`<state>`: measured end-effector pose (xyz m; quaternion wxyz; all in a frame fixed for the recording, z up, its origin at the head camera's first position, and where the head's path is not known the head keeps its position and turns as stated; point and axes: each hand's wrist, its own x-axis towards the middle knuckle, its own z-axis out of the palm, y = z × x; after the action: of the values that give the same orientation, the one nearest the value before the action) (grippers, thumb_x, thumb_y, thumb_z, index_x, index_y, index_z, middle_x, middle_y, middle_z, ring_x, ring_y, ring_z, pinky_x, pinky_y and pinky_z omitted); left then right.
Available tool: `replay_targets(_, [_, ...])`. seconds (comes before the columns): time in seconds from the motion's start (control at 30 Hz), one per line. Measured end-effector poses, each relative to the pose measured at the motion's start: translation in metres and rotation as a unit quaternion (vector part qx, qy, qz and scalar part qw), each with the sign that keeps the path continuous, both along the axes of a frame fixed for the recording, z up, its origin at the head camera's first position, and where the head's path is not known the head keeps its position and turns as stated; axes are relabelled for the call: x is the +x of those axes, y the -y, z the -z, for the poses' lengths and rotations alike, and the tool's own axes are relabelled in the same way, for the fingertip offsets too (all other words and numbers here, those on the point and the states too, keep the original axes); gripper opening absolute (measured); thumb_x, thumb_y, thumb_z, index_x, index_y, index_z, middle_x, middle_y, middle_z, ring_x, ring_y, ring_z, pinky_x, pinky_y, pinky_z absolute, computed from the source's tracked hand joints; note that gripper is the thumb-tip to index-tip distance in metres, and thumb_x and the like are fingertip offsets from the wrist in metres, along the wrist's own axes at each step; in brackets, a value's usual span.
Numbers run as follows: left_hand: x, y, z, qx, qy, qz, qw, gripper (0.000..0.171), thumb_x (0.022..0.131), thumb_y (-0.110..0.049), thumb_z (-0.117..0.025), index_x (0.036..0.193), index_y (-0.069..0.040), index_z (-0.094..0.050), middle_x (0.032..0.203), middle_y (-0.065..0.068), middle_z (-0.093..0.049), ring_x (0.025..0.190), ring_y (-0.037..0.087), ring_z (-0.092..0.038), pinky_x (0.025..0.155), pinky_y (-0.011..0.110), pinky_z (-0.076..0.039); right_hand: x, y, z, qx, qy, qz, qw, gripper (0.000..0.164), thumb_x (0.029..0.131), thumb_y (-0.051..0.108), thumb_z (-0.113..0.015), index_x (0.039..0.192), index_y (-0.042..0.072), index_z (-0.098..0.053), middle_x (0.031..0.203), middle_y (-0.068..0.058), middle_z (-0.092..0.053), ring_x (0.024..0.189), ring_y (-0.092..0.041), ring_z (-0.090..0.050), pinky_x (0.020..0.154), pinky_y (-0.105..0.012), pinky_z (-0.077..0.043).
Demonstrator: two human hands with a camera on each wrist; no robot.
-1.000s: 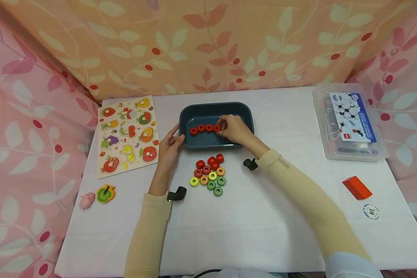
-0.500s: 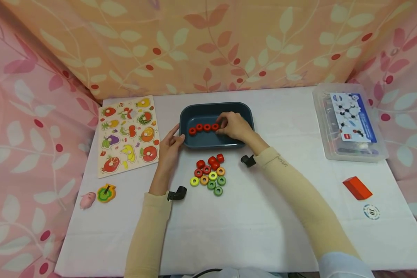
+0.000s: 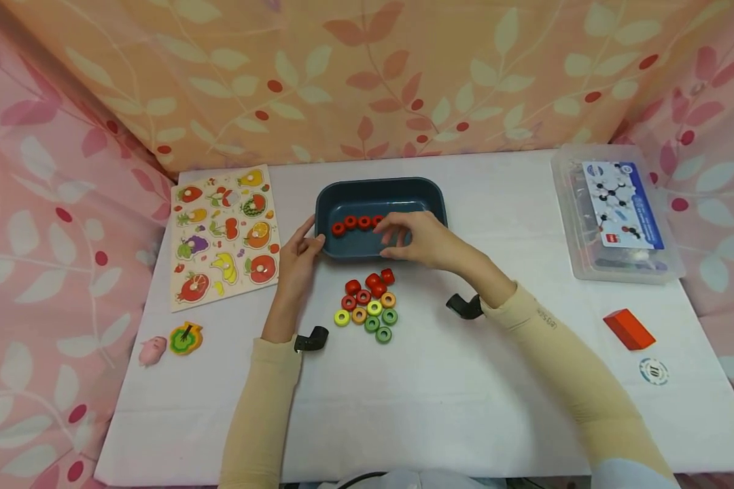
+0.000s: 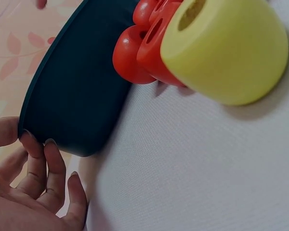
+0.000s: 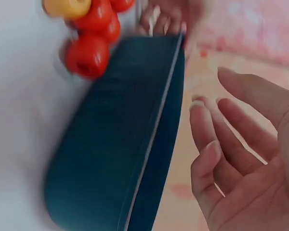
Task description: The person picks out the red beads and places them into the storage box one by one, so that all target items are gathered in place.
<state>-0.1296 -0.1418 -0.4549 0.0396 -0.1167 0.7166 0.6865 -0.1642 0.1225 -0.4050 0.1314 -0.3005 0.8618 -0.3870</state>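
So the left hand (image 3: 293, 268) is gripping the dark blue tray (image 3: 379, 252) at its near left corner, thumb and fingers closing on that bit of rim. The right hand (image 3: 427, 239) is hovering over the tray's near right corner, fingers loose, a little bent and spread apart, grasping nothing. The tray itself is sitting around the middle of the worktop (image 3: 465, 407), closer to the far edge. Inside, four red beads (image 3: 364, 223) are lying in a slightly bent row, and the right hand's fingers are partly covering the rightmost one.

Just off the tray's near side, a bunch of loose beads (image 3: 374, 308) is lying close together: reds nearest the tray, then orange, yellow and green ones toward the near edge.

Elsewhere, a fruit puzzle board (image 3: 247, 251) is filling the far left corner, and a clear plastic case (image 3: 624, 265) is taking up the far right one. A pink pig toy (image 3: 152, 351) and a tree-shaped piece (image 3: 186, 338) are hanging out by the left edge; a red block (image 3: 628, 329) and a "10" chip (image 3: 654, 371) are lying near the right.
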Motion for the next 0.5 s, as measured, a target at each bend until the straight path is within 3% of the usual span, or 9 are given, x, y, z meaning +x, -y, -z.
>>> replay_targets(0.1, [0.0, 0.0, -0.001, 0.006, 0.002, -0.001, 1.0, 0.05, 0.1, -0.018, -0.062, 0.149, -0.018, -0.05, 0.1, 0.023, -0.061, 0.097, 0.029, -0.051, 0.091, 0.033, -0.043, 0.016, 0.005, -0.001, 0.014, 0.031, -0.039, 0.999, 0.031, 0.086, 0.016, -0.08, 0.116, 0.015, -0.072, 0.1, -0.002, -0.073, 0.078, -0.016, -0.061, 0.069, -0.031, -0.051])
replay_targets(0.23, [0.0, 0.0, -0.001, 0.009, 0.005, 0.0, 0.9999, 0.05, 0.1, -0.017, -0.062, 0.149, -0.018, -0.05, 0.1, 0.023, -0.06, 0.093, 0.021, -0.052, 0.091, 0.032, -0.043, 0.027, 0.007, 0.011, 0.053, 0.059, -0.067, 0.995, 0.032, 0.086, 0.017, -0.08, 0.117, 0.017, -0.075, 0.097, -0.001, -0.073, 0.071, -0.019, -0.06, 0.061, -0.029, -0.048])
replay_targets(0.37, [0.001, -0.001, -0.002, 0.009, 0.008, -0.001, 0.9999, 0.05, 0.1, -0.018, -0.062, 0.148, -0.019, -0.05, 0.1, 0.023, -0.059, 0.092, 0.02, -0.052, 0.093, 0.034, -0.043, 0.031, 0.003, 0.03, 0.082, 0.043, -0.068, 0.993, 0.038, 0.085, 0.016, -0.081, 0.122, 0.017, -0.074, 0.106, -0.002, -0.073, 0.067, -0.015, -0.06, 0.062, -0.028, -0.048])
replay_targets(0.5, [0.001, -0.001, -0.003, 0.011, 0.008, -0.001, 0.9999, 0.05, 0.1, -0.018, -0.062, 0.149, -0.019, -0.05, 0.101, 0.024, -0.059, 0.094, 0.022, -0.052, 0.096, 0.038, -0.043, 0.032, -0.002, 0.045, 0.084, 0.008, -0.067, 0.994, 0.039, 0.086, 0.015, -0.08, 0.124, 0.016, -0.072, 0.119, 0.002, -0.072, 0.077, -0.012, -0.063, 0.073, -0.028, -0.052])
